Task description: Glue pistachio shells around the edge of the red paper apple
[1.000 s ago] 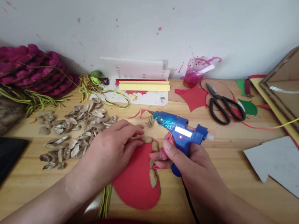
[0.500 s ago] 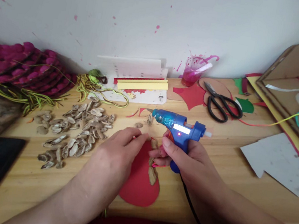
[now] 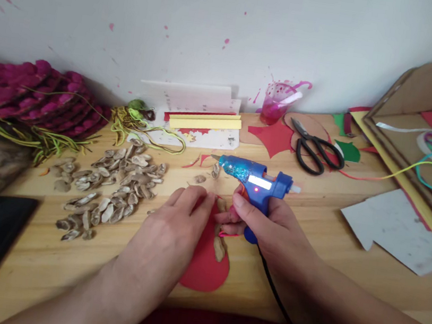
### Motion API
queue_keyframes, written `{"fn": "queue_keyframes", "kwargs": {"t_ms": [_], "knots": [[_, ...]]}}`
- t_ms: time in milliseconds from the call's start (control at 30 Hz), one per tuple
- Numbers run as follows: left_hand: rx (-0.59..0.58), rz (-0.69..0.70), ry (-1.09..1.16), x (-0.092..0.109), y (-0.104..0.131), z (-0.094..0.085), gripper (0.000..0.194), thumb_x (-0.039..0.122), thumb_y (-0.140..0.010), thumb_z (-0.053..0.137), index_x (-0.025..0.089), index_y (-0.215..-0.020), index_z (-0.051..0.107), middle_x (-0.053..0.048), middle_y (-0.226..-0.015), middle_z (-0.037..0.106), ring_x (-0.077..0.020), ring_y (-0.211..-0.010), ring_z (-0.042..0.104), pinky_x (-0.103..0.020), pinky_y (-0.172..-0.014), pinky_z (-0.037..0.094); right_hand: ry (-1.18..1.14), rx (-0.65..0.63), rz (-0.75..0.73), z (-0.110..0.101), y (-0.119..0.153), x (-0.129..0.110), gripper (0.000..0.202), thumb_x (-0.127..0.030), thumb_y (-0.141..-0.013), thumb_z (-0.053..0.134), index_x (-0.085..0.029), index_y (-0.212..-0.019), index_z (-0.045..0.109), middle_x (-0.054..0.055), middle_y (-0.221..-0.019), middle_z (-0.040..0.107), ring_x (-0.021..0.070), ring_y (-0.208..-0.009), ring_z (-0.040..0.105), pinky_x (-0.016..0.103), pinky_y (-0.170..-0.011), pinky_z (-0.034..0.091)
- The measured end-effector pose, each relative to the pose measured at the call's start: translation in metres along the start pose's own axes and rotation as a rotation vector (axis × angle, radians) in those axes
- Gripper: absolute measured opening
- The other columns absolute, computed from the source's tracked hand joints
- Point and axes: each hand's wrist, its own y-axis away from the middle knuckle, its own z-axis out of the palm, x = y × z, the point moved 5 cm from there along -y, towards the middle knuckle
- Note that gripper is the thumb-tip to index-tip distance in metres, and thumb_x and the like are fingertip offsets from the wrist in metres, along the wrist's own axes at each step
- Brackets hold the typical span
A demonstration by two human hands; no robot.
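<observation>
— Where are the hands?
— The left hand (image 3: 175, 226) lies flat, fingers spread, pressing the red paper (image 3: 205, 265) near the table (image 3: 303, 281) front edge. The right hand (image 3: 270, 234) has its fingers wrapped around the glue gun (image 3: 255, 181).
— Room around?
— Shells (image 3: 115, 191) left; bare wood right, before the scissors (image 3: 314, 146).

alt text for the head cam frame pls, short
The right hand grips a blue glue gun while the left hand presses on a red paper shape edged with shells on a wooden table; a shell pile lies left, scissors behind.
</observation>
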Motion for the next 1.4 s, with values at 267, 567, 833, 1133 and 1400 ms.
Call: {"fn": "queue_keyframes", "kwargs": {"t_ms": [267,567,833,1133,1400], "knots": [[-0.084,0.019,-0.06,0.006,-0.003,0.001,0.038,0.004,-0.089,0.057,0.011,-0.126,0.065,-0.014,-0.112,0.066,-0.0277,-0.102,0.064,-0.041,-0.088,0.061,-0.028,-0.011,-0.068,-0.001,-0.001,-0.005,0.032,-0.043,-0.08,0.083,-0.019,-0.091,0.064,-0.001,-0.076,0.071,0.0145,-0.067,0.075,0.023,-0.059,0.064],[-0.066,0.062,-0.165,0.008,-0.007,-0.004,0.028,0.015,-0.091,0.065,0.008,-0.117,0.07,-0.014,-0.101,0.068,-0.0311,-0.099,0.06,-0.044,-0.084,0.06,0.007,0.041,-0.161,-0.004,-0.004,-0.014,0.029,-0.042,-0.081,0.08,-0.021,-0.089,0.063,-0.004,-0.067,0.065,0.0165,-0.063,0.074,0.024,-0.053,0.062],[0.01,0.111,-0.202,0.01,-0.007,-0.005,0.02,0.012,-0.09,0.064,0.008,-0.108,0.071,-0.013,-0.092,0.066,-0.0303,-0.093,0.058,-0.04,-0.075,0.057,0.05,0.103,-0.231,-0.009,-0.006,-0.022,0.028,-0.042,-0.081,0.079,-0.021,-0.09,0.062,-0.004,-0.07,0.063,0.0177,-0.064,0.074,0.026,-0.053,0.061],[0.084,0.172,-0.192,0.011,-0.005,-0.007,0.017,0.008,-0.092,0.059,0.007,-0.103,0.072,-0.013,-0.087,0.063,-0.0288,-0.089,0.055,-0.039,-0.077,0.052,0.085,0.091,-0.276,-0.007,-0.008,-0.027,0.029,-0.042,-0.078,0.079,-0.022,-0.086,0.06,-0.005,-0.068,0.062,0.016,-0.062,0.073,0.025,-0.054,0.059],[0.01,0.161,-0.179,0.012,-0.007,-0.008,0.02,0.01,-0.094,0.055,0.006,-0.105,0.072,-0.015,-0.091,0.063,-0.029,-0.09,0.055,-0.04,-0.082,0.051,0.084,0.043,-0.315,-0.005,-0.012,-0.031,0.035,-0.046,-0.073,0.082,-0.022,-0.085,0.06,-0.006,-0.065,0.06,0.0173,-0.061,0.073,0.025,-0.053,0.058]]}}
